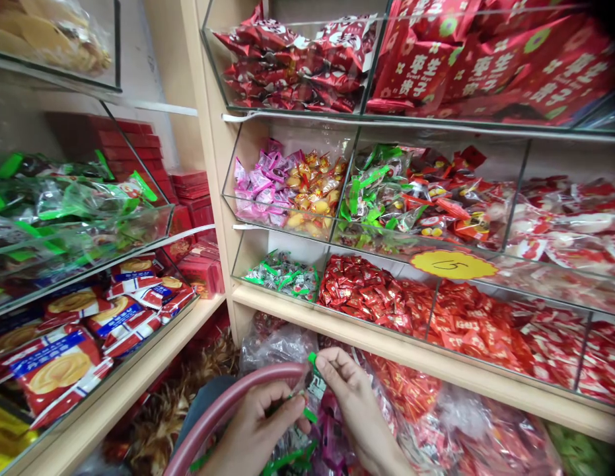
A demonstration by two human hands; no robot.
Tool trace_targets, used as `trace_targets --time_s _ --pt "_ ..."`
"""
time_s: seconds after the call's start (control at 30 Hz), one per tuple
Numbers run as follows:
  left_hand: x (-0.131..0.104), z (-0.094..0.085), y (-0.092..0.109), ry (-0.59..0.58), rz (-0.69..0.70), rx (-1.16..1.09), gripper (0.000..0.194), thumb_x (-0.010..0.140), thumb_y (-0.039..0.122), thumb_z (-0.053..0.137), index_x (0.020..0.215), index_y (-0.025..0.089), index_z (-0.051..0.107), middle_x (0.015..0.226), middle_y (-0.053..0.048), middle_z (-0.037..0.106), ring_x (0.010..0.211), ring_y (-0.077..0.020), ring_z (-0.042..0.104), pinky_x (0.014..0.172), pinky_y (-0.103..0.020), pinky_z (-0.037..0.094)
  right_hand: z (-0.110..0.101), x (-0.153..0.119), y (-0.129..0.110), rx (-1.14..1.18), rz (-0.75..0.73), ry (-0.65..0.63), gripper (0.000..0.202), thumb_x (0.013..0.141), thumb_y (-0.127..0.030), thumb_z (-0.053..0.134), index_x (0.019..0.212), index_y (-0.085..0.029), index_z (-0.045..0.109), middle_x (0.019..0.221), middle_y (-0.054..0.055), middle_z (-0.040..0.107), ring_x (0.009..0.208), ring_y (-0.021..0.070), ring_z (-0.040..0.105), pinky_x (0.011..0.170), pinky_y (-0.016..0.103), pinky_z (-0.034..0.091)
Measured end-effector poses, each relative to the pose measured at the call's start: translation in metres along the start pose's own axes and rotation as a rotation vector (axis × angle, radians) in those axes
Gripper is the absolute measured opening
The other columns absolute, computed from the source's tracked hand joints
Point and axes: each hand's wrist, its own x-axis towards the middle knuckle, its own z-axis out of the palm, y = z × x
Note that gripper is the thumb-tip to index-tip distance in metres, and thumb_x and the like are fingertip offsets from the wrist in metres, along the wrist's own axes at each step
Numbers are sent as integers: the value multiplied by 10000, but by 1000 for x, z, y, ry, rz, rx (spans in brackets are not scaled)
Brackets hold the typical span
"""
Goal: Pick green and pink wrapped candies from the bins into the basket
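Note:
Between my two hands is a small candy packet with bright green ends and a dark middle with pale print. My right hand pinches its upper green end between thumb and fingers. My left hand is closed at its lower left side, fingertips on a green edge; my fingers partly cover the wrapper. Below them stands a dark pink basin, with more green-ended packets and purple wrapped candies inside. My forearms hide part of its contents.
Ahead are glass-fronted shelves with red candies, green packets and a yellow price tag. A wooden shelf edge runs just beyond my hands. At left are biscuit packs; clear bags of candy lie lower right.

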Motion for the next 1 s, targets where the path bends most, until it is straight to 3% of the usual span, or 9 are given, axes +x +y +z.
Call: trace_targets --time_s 0.2,0.37,0.47,0.6,0.77,0.9,1.0 --pt "1 4 8 113 -10 -92 352 785 522 530 757 200 668 817 -12 664 865 -193 562 786 -250 406 5 -4 -3 312 162 -162 321 737 -393 687 992 -232 577 806 -15 599 692 132 568 625 244 447" --pt "-7 -6 6 205 -76 -301 339 806 430 527 1078 260 636 1199 -27 603 1123 -230 507 847 -282 439 -3 0 -3 342 135 -62 423 755 -348 681 1141 -263 529 894 -5 615 836 159 607 715 276 490" --pt "-8 -15 1 164 -13 -330 377 782 317 565 1155 271 603 1265 -31 565 1118 -241 526 859 -302 461 -8 3 -3 343 129 -7 518 742 -360 690 1211 -272 491 1030 32 606 1003 207 579 773 308 503" --pt "-4 -22 -1 128 56 -338 517 678 226 695 1181 280 590 1305 -24 537 1186 -259 481 902 -312 467 -9 1 0 259 168 -34 439 770 -399 649 1177 -308 513 1217 18 538 1119 209 511 770 284 510" --pt "-2 -24 3 151 -66 -564 543 673 330 733 1187 239 582 1184 -56 625 1036 -220 597 892 -318 486 -2 -2 2 206 213 -59 406 748 -446 655 1105 -291 539 1092 24 592 941 199 591 639 263 512" --pt "-3 -25 3 94 -162 -702 356 754 397 652 1014 155 661 896 -86 703 750 -153 651 648 -224 519 6 -4 1 244 224 -82 452 716 -413 698 1106 -284 510 964 11 623 715 148 619 576 249 483" --pt "0 -23 1 49 -210 -744 299 769 373 639 960 145 665 887 -75 689 659 -111 628 534 -175 479 10 -6 3 215 188 -133 458 736 -438 670 1130 -289 490 873 4 641 635 137 602 546 247 456"
